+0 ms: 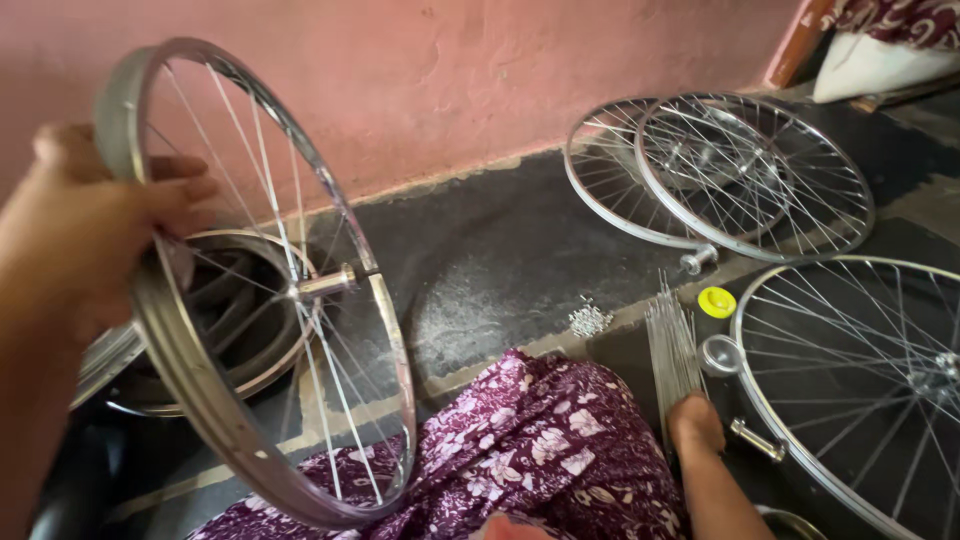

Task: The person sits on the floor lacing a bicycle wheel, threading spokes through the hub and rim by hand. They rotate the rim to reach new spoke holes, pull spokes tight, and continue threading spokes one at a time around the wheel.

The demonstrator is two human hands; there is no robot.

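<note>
Wheel rim (190, 340) gripped by left hand (95, 215); right hand (695, 420) closed on spokes (672, 345), dark floor (500, 260), pink wall (450, 70).

The left hand (75, 225) is blurred and cut off at the left of the frame. The fingers of the right hand (695, 425) are hidden among loose spokes (672, 345). The lower-right wheel (860, 385) is cropped by the right edge. The small metal bits (590, 320) cannot be told apart.

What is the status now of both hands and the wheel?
Left hand grips spoked wheel rim, held upright. Right hand down on bundle of loose spokes on the floor. Finished wheels lie ahead, apart.
</note>
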